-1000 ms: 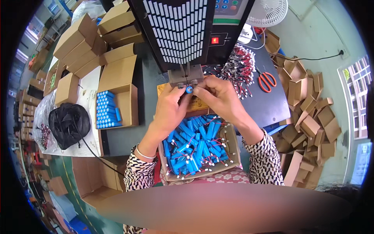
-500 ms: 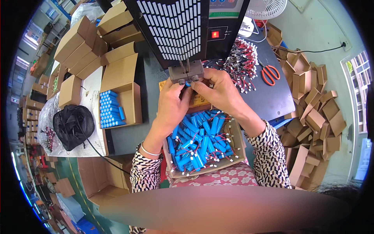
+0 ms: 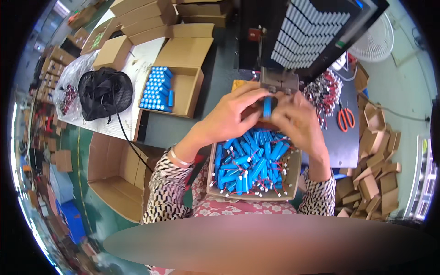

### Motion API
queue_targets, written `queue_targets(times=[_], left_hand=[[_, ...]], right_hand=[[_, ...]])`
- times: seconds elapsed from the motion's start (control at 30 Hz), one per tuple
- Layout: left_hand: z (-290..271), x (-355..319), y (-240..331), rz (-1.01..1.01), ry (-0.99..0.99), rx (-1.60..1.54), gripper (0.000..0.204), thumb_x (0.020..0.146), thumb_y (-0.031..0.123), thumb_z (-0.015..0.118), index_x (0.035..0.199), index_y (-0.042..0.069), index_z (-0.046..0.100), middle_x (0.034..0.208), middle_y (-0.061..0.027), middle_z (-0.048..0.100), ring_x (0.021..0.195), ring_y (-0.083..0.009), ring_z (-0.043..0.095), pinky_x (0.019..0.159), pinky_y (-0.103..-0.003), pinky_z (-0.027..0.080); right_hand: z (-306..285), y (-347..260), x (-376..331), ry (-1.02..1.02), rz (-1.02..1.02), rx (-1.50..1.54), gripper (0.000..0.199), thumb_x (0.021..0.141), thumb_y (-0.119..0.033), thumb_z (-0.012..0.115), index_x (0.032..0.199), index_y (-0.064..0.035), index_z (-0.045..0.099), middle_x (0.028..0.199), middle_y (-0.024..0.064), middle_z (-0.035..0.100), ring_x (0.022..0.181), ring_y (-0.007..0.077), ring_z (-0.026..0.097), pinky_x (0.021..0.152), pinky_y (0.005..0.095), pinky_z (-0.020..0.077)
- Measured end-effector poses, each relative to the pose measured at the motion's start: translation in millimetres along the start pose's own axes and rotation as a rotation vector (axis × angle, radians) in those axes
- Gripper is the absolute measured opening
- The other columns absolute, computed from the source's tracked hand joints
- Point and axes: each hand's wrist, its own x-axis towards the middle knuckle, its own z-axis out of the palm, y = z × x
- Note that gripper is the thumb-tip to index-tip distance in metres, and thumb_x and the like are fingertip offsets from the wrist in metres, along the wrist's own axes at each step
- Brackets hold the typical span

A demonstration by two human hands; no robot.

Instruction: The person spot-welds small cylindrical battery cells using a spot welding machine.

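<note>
A blue cylindrical battery cell (image 3: 267,106) stands upright just below the grey metal block (image 3: 279,79) of a black machine. My left hand (image 3: 236,112) holds it from the left, between thumb and fingers. On its other side my right hand (image 3: 302,120) is smeared by motion, so whether its fingers grip anything is unclear. Beneath both hands an open cardboard box (image 3: 250,195) is full of loose blue cells (image 3: 256,158) with red and black leads and white plugs.
At left, another carton (image 3: 195,94) contains rows of blue cells (image 3: 157,89). A black mesh bag (image 3: 104,94) lies beside it. Orange-handled scissors (image 3: 346,119) and a heap of plugged leads (image 3: 324,91) are at right. Cardboard boxes (image 3: 373,169) pile up beyond the table; a white fan (image 3: 373,39) stands behind.
My view has swung right, so the table scene shifts. My hands have drawn slightly down from the metal block, and the blue cell now shows between them. My right hand is moving quickly.
</note>
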Motion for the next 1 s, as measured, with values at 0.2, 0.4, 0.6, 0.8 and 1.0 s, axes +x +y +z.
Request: queue_targets(times=[0.2, 0.4, 0.6, 0.8, 1.0], left_hand=[[-71, -39, -33, -0.573, -0.054, 0.829, 0.011, 0.079, 0.003, 0.062, 0.089, -0.002, 0.063, 0.094, -0.0186, 0.065, 0.084, -0.0318, 0.066, 0.068, -0.037, 0.053], [-78, -44, -80, -0.850, -0.467, 1.135, 0.012, 0.073, 0.004, 0.065, 0.083, 0.005, 0.071, 0.082, -0.0128, 0.069, 0.080, -0.0284, 0.069, 0.066, -0.037, 0.056], [-78, -54, -94, -0.826, -0.385, 1.111, 0.014, 0.074, 0.006, 0.065, 0.086, 0.002, 0.070, 0.099, -0.0169, 0.064, 0.090, -0.0284, 0.066, 0.067, -0.037, 0.056], [-76, -30, -45, -0.312, -0.018, 0.646, 0.017, 0.079, 0.008, 0.062, 0.093, 0.000, 0.060, 0.096, -0.0193, 0.056, 0.087, -0.0375, 0.060, 0.070, -0.043, 0.051], [-30, 1, -6, -0.136, 0.019, 0.164, 0.019, 0.085, 0.012, 0.060, 0.099, 0.001, 0.054, 0.094, -0.0187, 0.055, 0.085, -0.0390, 0.056, 0.073, -0.043, 0.047]], right_hand=[[-34, 21, -54, 0.057, 0.426, 0.357, 0.022, 0.087, -0.011, 0.057, 0.103, 0.0048, 0.060, 0.098, 0.0122, 0.061, 0.084, 0.0177, 0.057, 0.072, 0.0339, 0.0461], [-23, 116, -105, 0.222, 0.384, -0.729, 0.016, 0.083, -0.003, 0.052, 0.099, 0.0027, 0.050, 0.088, 0.0230, 0.052, 0.083, 0.0420, 0.052, 0.072, 0.0491, 0.0432], [-16, 120, -94, 0.177, 0.355, -0.701, 0.009, 0.083, 0.000, 0.051, 0.091, 0.0013, 0.049, 0.086, 0.0232, 0.053, 0.079, 0.0421, 0.055, 0.067, 0.0491, 0.0443], [-33, 93, -95, 0.200, 0.467, -0.903, 0.021, 0.081, 0.004, 0.048, 0.101, 0.0002, 0.051, 0.088, 0.0214, 0.054, 0.074, 0.0403, 0.058, 0.061, 0.0458, 0.0472], [-50, 85, -113, 0.321, 0.400, -0.864, 0.011, 0.085, 0.002, 0.045, 0.095, 0.0011, 0.050, 0.090, 0.0227, 0.053, 0.076, 0.0419, 0.058, 0.060, 0.0467, 0.0475]])
